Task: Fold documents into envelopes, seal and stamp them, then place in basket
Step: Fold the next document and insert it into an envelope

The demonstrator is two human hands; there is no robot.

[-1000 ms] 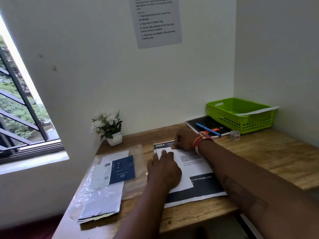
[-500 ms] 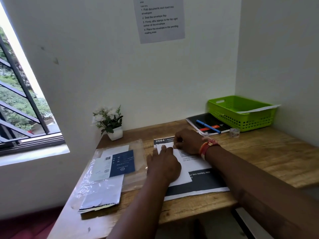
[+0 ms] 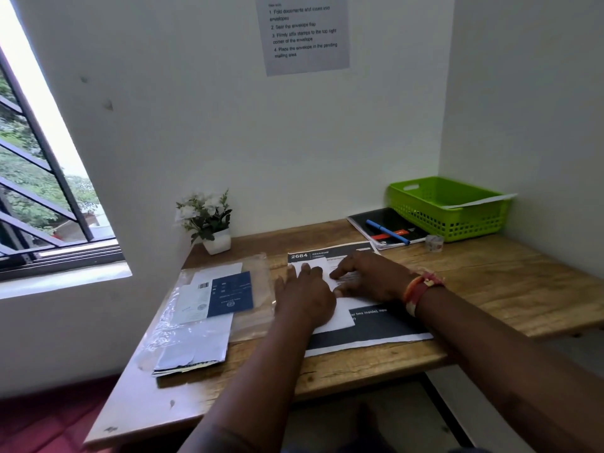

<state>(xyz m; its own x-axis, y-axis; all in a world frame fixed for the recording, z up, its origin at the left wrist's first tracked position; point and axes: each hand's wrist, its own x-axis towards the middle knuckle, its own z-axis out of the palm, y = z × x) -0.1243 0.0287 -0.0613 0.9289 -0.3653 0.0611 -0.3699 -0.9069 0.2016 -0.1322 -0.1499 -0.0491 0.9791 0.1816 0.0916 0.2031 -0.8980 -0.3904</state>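
A printed document [image 3: 366, 331] with black bands lies on the wooden desk [image 3: 490, 289], its near part folded over to show a white back [image 3: 340, 318]. My left hand [image 3: 305, 294] lies flat on the folded white part. My right hand [image 3: 369, 277] presses its fingers on the fold beside it, fingers pointing left. A clear plastic sleeve [image 3: 209, 308] with white envelopes and a blue-and-white card [image 3: 225, 297] lies to the left. The green basket [image 3: 447, 207] stands at the back right with a white sheet across its rim.
A black notebook [image 3: 389, 228] with a blue pen [image 3: 387, 232] lies beside the basket, and a small tape roll [image 3: 434, 242] next to it. A potted white flower [image 3: 209, 220] stands in the back left corner. Walls close the desk on three sides.
My right hand has slid from the document's top edge toward me and to the left along the fold. My left hand has stayed pressed on the white part.
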